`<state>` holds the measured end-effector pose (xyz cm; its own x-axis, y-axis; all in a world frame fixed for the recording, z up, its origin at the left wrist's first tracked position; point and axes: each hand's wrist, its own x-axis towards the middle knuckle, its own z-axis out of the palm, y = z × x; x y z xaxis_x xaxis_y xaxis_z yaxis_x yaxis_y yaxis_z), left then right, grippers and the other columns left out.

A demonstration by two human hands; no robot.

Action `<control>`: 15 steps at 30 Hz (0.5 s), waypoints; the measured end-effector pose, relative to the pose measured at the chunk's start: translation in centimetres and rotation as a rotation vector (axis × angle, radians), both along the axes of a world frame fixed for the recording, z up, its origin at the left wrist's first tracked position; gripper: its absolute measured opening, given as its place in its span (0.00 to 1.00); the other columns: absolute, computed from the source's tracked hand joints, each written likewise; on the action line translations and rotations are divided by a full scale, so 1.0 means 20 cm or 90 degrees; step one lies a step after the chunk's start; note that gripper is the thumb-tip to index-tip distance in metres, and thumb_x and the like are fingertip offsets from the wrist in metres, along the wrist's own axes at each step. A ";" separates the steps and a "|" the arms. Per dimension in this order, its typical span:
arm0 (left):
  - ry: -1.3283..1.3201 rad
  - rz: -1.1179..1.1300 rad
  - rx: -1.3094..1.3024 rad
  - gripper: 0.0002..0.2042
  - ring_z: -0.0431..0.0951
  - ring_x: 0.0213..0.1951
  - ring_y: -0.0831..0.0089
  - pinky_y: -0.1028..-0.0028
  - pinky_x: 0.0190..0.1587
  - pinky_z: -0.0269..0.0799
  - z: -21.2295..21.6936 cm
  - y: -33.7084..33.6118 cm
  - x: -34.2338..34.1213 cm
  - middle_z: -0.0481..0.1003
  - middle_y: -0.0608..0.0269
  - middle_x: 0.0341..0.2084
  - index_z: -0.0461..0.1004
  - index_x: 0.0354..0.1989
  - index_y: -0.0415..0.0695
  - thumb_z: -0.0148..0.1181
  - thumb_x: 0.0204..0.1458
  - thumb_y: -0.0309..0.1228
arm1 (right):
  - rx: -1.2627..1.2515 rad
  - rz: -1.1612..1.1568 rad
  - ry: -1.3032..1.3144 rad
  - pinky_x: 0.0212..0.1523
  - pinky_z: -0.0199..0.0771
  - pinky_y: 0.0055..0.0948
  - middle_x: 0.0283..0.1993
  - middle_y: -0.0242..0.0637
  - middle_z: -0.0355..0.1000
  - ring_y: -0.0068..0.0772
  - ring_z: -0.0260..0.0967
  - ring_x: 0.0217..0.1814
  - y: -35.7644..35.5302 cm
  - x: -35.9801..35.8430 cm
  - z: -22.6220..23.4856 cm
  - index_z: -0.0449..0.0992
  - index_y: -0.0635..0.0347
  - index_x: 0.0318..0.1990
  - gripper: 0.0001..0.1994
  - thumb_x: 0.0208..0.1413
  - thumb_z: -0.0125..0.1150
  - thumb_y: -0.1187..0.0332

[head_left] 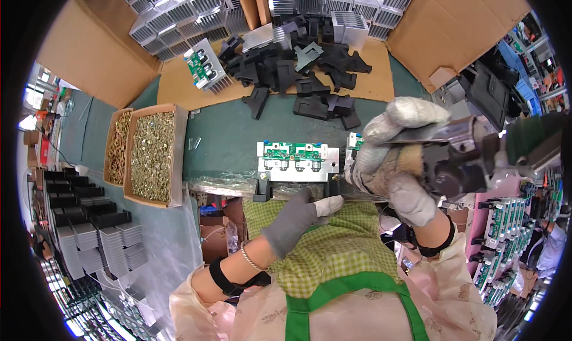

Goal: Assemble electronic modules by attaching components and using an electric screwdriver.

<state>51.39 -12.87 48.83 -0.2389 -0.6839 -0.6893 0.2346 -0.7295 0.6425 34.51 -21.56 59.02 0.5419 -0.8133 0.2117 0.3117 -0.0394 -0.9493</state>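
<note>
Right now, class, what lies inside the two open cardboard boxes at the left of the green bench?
Both cardboard boxes are filled with small brass-coloured screws, heaped nearly to the rim. The heap covers the box floors, so anything beneath the screws cannot be seen.

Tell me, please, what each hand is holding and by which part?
Right hand grips a grey metal power screwdriver around its body; left hand holds nothing.

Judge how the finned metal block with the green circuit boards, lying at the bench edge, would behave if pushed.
The finned metal block looks solid, so probably stiff and heavy for its size. Lying flat, it should slide rather than roll. Its green boards seem fragile.
</note>
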 end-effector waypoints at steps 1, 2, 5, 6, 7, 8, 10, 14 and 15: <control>-0.018 -0.009 0.023 0.28 0.71 0.40 0.76 0.76 0.42 0.69 0.00 0.00 0.00 0.70 0.62 0.41 0.66 0.50 0.37 0.63 0.47 0.44 | 0.014 0.004 0.029 0.43 0.74 0.28 0.48 0.42 0.65 0.31 0.66 0.48 -0.01 0.01 0.00 0.58 0.60 0.56 0.36 0.41 0.72 0.64; -0.006 -0.004 0.007 0.28 0.71 0.40 0.76 0.76 0.42 0.69 -0.01 0.00 0.00 0.70 0.62 0.41 0.66 0.50 0.37 0.63 0.47 0.44 | 0.032 0.018 0.068 0.43 0.73 0.28 0.48 0.41 0.65 0.31 0.66 0.48 -0.01 0.02 0.00 0.59 0.60 0.56 0.36 0.40 0.72 0.64; 0.017 0.042 -0.042 0.32 0.70 0.31 0.79 0.79 0.35 0.69 -0.01 0.00 0.00 0.70 0.63 0.34 0.65 0.47 0.33 0.66 0.44 0.47 | -0.034 0.021 0.055 0.44 0.72 0.27 0.47 0.40 0.65 0.30 0.65 0.49 -0.02 0.07 -0.02 0.59 0.59 0.56 0.35 0.40 0.73 0.64; 0.019 0.043 -0.058 0.31 0.70 0.31 0.79 0.79 0.34 0.69 -0.01 0.00 -0.01 0.70 0.63 0.33 0.66 0.47 0.33 0.66 0.44 0.47 | -0.042 0.043 0.089 0.44 0.72 0.28 0.47 0.41 0.65 0.31 0.66 0.48 -0.03 0.08 -0.03 0.59 0.59 0.55 0.35 0.40 0.72 0.64; 0.020 0.044 -0.075 0.30 0.70 0.30 0.79 0.78 0.34 0.69 -0.01 0.00 -0.01 0.70 0.64 0.32 0.66 0.46 0.33 0.67 0.44 0.46 | -0.065 0.028 0.009 0.45 0.74 0.27 0.47 0.39 0.66 0.27 0.67 0.46 -0.02 0.11 -0.04 0.60 0.61 0.55 0.32 0.40 0.67 0.70; 0.022 0.047 -0.080 0.30 0.70 0.30 0.79 0.78 0.34 0.69 -0.01 0.00 -0.01 0.70 0.64 0.32 0.66 0.46 0.33 0.67 0.44 0.46 | -0.072 0.025 -0.021 0.45 0.74 0.27 0.47 0.38 0.67 0.26 0.68 0.45 -0.02 0.12 -0.04 0.60 0.62 0.55 0.31 0.40 0.65 0.72; 0.027 0.072 -0.103 0.28 0.71 0.30 0.79 0.77 0.34 0.69 -0.01 0.00 -0.01 0.71 0.63 0.32 0.67 0.45 0.33 0.67 0.45 0.44 | -0.087 0.022 -0.080 0.46 0.75 0.28 0.47 0.38 0.67 0.24 0.69 0.43 -0.01 0.14 -0.04 0.60 0.65 0.55 0.29 0.42 0.61 0.78; 0.019 0.076 -0.090 0.26 0.71 0.31 0.78 0.77 0.35 0.70 -0.01 0.01 -0.02 0.72 0.63 0.33 0.68 0.46 0.34 0.66 0.46 0.42 | -0.116 0.052 -0.132 0.44 0.73 0.30 0.48 0.46 0.66 0.32 0.70 0.43 -0.01 0.15 -0.03 0.58 0.62 0.56 0.32 0.44 0.67 0.67; 0.027 0.086 -0.095 0.26 0.72 0.31 0.78 0.77 0.36 0.70 -0.01 0.01 -0.02 0.72 0.63 0.33 0.68 0.46 0.35 0.66 0.46 0.42 | -0.034 0.043 -0.121 0.43 0.74 0.30 0.47 0.42 0.68 0.28 0.70 0.42 -0.01 0.15 -0.03 0.64 0.64 0.51 0.26 0.43 0.65 0.74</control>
<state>51.04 -12.64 48.54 -0.1647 -0.8051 -0.5699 0.3525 -0.5877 0.7283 37.57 -21.79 58.39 0.5406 -0.7620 0.3565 0.4884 -0.0608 -0.8705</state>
